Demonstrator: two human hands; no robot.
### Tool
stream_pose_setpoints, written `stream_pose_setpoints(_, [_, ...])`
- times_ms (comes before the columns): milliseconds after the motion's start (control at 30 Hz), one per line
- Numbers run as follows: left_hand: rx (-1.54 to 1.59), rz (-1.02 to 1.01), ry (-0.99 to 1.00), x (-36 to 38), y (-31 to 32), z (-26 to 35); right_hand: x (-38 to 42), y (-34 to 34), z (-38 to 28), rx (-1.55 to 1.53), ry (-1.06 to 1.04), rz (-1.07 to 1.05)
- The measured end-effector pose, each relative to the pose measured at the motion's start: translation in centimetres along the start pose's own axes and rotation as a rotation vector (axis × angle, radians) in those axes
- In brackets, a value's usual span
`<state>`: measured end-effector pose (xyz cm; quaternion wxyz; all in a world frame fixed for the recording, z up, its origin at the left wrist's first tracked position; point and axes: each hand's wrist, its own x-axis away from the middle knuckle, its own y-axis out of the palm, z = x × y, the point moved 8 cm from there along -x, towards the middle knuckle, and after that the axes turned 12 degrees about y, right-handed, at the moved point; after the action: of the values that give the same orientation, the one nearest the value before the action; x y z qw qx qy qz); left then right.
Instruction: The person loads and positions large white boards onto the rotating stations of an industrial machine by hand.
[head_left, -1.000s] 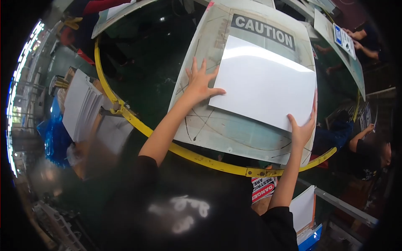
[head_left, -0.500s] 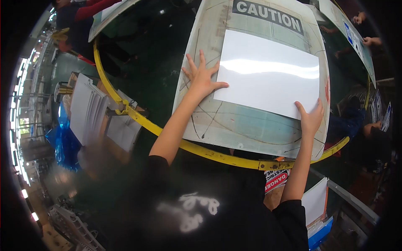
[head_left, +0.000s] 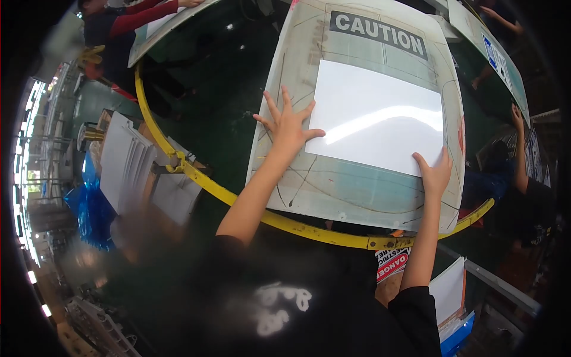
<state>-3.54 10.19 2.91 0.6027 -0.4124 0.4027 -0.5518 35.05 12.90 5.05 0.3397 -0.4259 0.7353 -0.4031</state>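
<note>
A glossy white sheet (head_left: 375, 119) lies on a worn, pale board (head_left: 357, 193), below a dark CAUTION label (head_left: 379, 35). My left hand (head_left: 288, 126) is at the sheet's left edge, fingers spread wide, thumb over the edge and the other fingers over the board. At the lower right corner is my right hand (head_left: 436, 172), its thumb on the sheet's bottom edge and its fingers along the right edge, thumb and fingers apart. A band of light reflects across the sheet.
A curved yellow rail (head_left: 315, 232) runs under the board's near side. White panels (head_left: 125, 160) and blue plastic (head_left: 92, 208) stand at left. People work at other boards at upper left and right. A DANGER sign (head_left: 392, 265) lies below the rail.
The white sheet has shifted down the board, away from the CAUTION label, its right edge slightly leftward. Both hands have moved slightly with it. The co-worker's arm at upper left reaches further over their board.
</note>
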Motion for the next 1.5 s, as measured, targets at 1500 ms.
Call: stream_pose_setpoints(1500, [1.029, 0.318, 0.484, 8.1, -9.9, 11.7, 18.9, -13.8, 20.5, 0.412, -0.194, -0.261])
